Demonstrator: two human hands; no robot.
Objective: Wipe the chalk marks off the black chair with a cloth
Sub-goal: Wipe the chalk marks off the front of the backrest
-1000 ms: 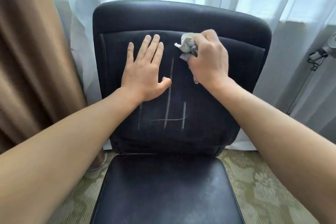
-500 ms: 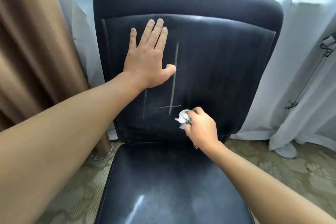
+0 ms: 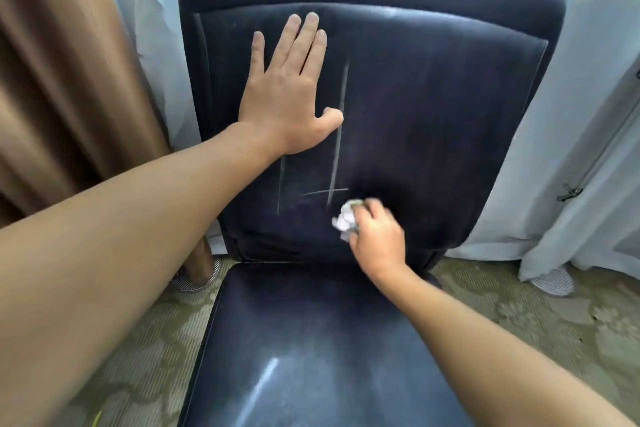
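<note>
A: Head view — where's your cloth (image 3: 345, 218)?

B: Bunched in your right hand (image 3: 377, 241), low on the black chair (image 3: 433, 121) backrest, just below the chalk marks (image 3: 337, 135) — long lines running vertically

A: Left hand (image 3: 287, 94)?

B: Flat, fingers straight, pressing the backrest

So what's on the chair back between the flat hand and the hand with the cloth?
In the head view, chalk marks: the long upright line crossed low by a short horizontal one lie between the left hand and the right hand gripping the cloth.
</note>
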